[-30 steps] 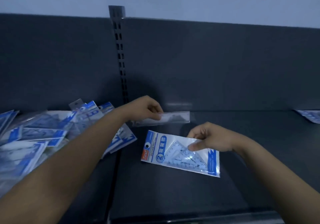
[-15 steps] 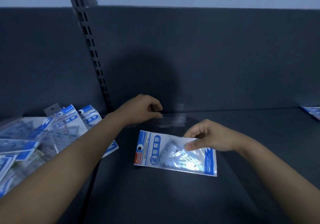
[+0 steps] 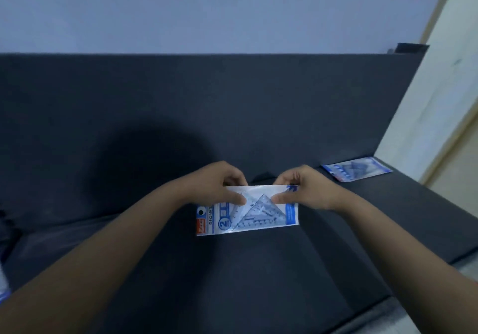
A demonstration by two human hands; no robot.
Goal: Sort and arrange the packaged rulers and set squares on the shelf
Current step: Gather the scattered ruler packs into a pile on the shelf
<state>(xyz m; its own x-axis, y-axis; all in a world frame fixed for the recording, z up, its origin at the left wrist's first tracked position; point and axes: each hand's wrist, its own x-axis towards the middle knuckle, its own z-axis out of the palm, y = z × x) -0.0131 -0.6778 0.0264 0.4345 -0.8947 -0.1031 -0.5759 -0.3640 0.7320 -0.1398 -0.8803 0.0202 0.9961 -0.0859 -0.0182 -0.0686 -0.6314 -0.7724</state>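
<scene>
over dark shelf (image 3: pixel 258 269), left hand (image 3: pixel 219 186), right hand (image 3: pixel 302 191) pinch set-square packet (image 3: pixel 248 217).

We note a white packet (image 3: pixel 258 217) with blue bands and a red corner mark; dark grey shelf (image 3: pixel 181 269); pale lilac wall (image 3: pixel 207 10).

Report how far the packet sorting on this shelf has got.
Done: the far packet lies flat at the right end of the shelf. In hand: the left hand and right hand pinch the top edge of the set-square packet mid-shelf. Left: placing it.
</scene>
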